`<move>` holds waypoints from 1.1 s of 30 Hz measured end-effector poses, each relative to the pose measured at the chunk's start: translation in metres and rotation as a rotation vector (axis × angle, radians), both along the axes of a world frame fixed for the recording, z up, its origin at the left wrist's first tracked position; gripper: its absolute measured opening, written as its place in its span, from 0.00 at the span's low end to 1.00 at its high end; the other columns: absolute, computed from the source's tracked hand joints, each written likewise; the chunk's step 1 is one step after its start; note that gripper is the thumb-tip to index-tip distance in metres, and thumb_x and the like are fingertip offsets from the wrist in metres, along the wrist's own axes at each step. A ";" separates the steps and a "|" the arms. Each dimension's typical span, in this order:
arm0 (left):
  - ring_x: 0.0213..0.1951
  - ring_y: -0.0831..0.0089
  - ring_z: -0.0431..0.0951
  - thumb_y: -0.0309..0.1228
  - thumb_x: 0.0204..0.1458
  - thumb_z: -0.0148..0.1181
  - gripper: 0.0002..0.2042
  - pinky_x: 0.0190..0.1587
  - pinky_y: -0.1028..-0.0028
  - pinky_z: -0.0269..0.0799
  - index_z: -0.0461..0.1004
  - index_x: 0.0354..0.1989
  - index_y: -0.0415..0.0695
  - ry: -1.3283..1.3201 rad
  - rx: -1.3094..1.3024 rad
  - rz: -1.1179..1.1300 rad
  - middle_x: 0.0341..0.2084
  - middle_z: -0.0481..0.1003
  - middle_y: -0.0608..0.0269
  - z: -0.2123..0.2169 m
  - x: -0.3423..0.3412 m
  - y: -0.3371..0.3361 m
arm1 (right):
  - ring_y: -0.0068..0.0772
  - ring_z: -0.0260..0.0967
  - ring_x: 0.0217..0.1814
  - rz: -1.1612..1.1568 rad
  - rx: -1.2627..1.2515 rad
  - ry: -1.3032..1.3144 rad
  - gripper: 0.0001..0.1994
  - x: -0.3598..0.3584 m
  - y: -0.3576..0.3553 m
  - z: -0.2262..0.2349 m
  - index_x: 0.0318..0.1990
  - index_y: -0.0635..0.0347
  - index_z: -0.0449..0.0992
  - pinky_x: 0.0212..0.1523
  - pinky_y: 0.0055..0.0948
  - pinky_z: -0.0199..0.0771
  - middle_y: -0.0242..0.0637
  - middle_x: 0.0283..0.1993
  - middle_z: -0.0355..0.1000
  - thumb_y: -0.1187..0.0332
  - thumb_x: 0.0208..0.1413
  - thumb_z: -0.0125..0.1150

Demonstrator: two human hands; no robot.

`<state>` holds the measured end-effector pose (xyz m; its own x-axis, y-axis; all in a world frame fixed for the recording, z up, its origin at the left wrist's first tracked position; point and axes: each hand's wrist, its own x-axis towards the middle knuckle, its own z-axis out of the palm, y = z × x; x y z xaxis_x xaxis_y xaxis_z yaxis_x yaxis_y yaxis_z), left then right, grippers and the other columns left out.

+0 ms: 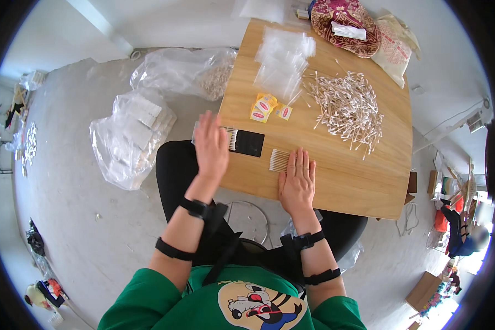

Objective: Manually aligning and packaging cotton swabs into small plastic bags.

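Right grip (298, 183), flat and clasping nothing visible, lies at the end of a neat row of slim white-tipped cotton swabs (279, 160) on the brown wooden bench (344, 184) — perhaps to level them. Left grip (212, 147), open too, partly hides more swabs (232, 139) beside a flat black rectangle (251, 144) — palm unseen from here. Loose swabs (349, 109) heap farther off, probably for elbow room.

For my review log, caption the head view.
Wooden table: right hand at a swab row, left hand near a black sheet.
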<state>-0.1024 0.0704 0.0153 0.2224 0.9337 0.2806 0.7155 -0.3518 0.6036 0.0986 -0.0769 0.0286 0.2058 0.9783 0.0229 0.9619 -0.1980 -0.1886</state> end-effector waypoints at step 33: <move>0.74 0.55 0.48 0.43 0.71 0.32 0.25 0.74 0.54 0.38 0.52 0.74 0.51 0.005 -0.260 -0.144 0.73 0.53 0.54 -0.033 -0.028 0.040 | 0.45 0.37 0.81 0.046 -0.011 0.063 0.32 -0.084 0.085 -0.011 0.72 0.66 0.54 0.78 0.51 0.34 0.50 0.78 0.45 0.58 0.64 0.48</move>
<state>-0.1305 0.1101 -0.0173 0.3587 0.9328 0.0350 0.6725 -0.2842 0.6833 0.0142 0.0080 0.0175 0.1612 0.9869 0.0007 0.9562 -0.1560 -0.2475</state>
